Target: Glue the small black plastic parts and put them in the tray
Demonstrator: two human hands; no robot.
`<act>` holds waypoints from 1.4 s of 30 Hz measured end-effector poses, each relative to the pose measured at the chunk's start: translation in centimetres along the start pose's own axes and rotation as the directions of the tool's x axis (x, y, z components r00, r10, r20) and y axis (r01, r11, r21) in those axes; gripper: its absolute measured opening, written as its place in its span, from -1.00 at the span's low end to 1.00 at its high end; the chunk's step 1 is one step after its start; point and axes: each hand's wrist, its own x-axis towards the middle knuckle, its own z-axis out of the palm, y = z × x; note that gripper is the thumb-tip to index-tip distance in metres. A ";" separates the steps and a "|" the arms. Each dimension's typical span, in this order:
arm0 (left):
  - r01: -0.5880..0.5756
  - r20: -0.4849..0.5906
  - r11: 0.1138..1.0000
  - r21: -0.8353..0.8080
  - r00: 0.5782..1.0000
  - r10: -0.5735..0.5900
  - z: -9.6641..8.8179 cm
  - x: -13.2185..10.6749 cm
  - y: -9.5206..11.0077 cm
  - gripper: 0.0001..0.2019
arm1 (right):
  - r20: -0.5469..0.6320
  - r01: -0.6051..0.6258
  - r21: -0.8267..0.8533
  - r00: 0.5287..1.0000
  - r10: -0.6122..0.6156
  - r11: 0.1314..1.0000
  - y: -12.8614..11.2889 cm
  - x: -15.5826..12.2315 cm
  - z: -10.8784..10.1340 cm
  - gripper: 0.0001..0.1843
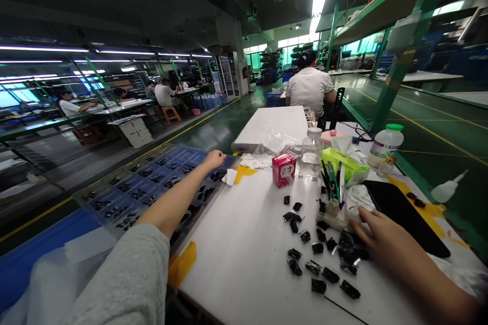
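Flanking the surface [236, 259] along its left edge in a tube-lit workroom [213, 132], a divided tray [185, 150] holds black parts [139, 194]; whether left grip [216, 158] or right grip [379, 228] holds anything cannot be told.

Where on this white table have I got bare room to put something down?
The widest bare patch of the white table lies between the compartment tray and the scattered black pieces, below the red box. It's crowded around your right hand: black pieces, upright green tools and a flat black slab.
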 end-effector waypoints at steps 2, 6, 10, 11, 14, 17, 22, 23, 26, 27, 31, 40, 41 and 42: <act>0.005 0.043 1.000 0.017 0.999 -0.005 0.1 -0.4 -0.8 -0.69 | -0.004 0.002 -0.001 1.000 -0.002 1.000 0.0 0.0 0.0 -0.64; -0.019 0.091 0.997 0.072 0.996 0.012 0.2 -0.9 -1.8 -0.71 | -0.013 -0.001 -0.002 1.000 0.001 1.000 0.1 0.0 -0.1 -0.63; -0.062 0.118 0.992 0.106 0.992 0.049 0.3 -0.8 -2.1 -0.71 | -0.012 -0.002 -0.002 1.000 0.002 1.000 0.1 -0.1 0.0 -0.62; -0.073 0.127 0.991 0.108 0.990 0.060 0.3 -0.8 -2.2 -0.71 | -0.012 -0.001 -0.004 1.000 0.001 1.000 0.1 -0.1 0.0 -0.62; -0.115 0.163 0.989 0.096 0.982 0.099 0.2 -0.8 -2.5 -0.70 | -0.013 0.001 -0.011 1.000 -0.002 1.000 0.1 0.0 0.0 -0.62; -0.166 0.207 0.984 0.066 0.967 0.149 -0.1 -1.2 -3.1 -0.69 | -0.018 -0.001 -0.016 1.000 0.000 1.000 0.1 0.0 0.0 -0.61; -0.238 0.231 0.971 0.024 0.946 0.226 -0.4 -2.4 -3.9 -0.68 | -0.022 0.013 -0.007 1.000 -0.013 1.000 0.1 0.0 0.0 -0.64; -0.246 0.225 0.969 0.020 0.945 0.236 -0.4 -2.6 -3.9 -0.68 | -0.022 0.016 -0.006 1.000 -0.016 1.000 0.1 0.0 0.0 -0.64; -0.257 0.198 0.966 0.014 0.948 0.249 -0.3 -3.3 -3.7 -0.69 | -0.023 0.020 -0.008 1.000 -0.020 1.000 0.1 0.0 0.0 -0.64; -0.256 0.190 0.967 0.013 0.950 0.249 -0.3 -3.5 -3.5 -0.69 | -0.024 0.020 -0.009 1.000 -0.020 1.000 0.1 0.0 0.0 -0.64; -0.247 0.166 0.969 0.008 0.956 0.242 -0.9 -4.4 -2.8 -0.72 | -0.024 0.018 -0.013 1.000 -0.019 1.000 0.1 0.0 -0.1 -0.66; -0.354 -0.051 0.935 0.021 0.934 0.354 -3.8 -10.5 1.4 -0.72 | -0.001 0.004 -0.009 1.000 -0.004 1.000 -0.3 0.1 -0.7 -0.68; -0.407 -0.046 0.913 0.014 0.912 0.407 -3.3 -12.2 2.5 -0.72 | -0.001 0.002 -0.010 1.000 -0.002 1.000 -0.4 0.1 -0.8 -0.68; -0.473 -0.018 0.881 0.000 0.881 0.473 -2.6 -14.0 3.7 -0.74 | 0.000 0.000 -0.010 1.000 0.000 1.000 -0.5 0.1 -0.9 -0.68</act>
